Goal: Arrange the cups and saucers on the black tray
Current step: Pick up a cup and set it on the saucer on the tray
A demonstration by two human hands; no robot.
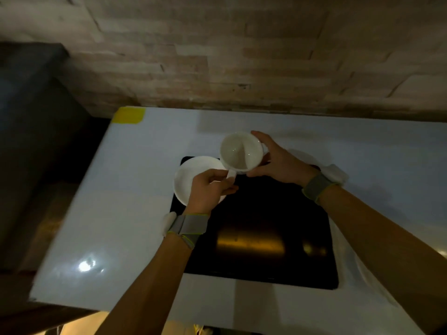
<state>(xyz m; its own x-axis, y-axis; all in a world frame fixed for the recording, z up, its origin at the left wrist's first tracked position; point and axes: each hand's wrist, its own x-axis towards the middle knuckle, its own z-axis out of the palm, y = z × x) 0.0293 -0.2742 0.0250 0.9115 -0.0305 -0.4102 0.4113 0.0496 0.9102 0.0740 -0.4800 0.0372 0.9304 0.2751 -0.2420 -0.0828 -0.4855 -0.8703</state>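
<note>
While one saucer [193, 175] lies at the black tray's [261, 228] far left corner, left hand [208, 192] and right hand [278, 163] both grasp a cup [240, 151] above the tray's far edge; placement appears barely begun.

left hand [209, 189]: fingers pinched, arm extended | right hand [278, 163]: fingers curled in grip, wrist banded

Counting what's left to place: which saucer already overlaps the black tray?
The saucer under the left hand, overhanging the tray's far-left corner. The other saucer is mostly hidden behind the right hand.
</note>
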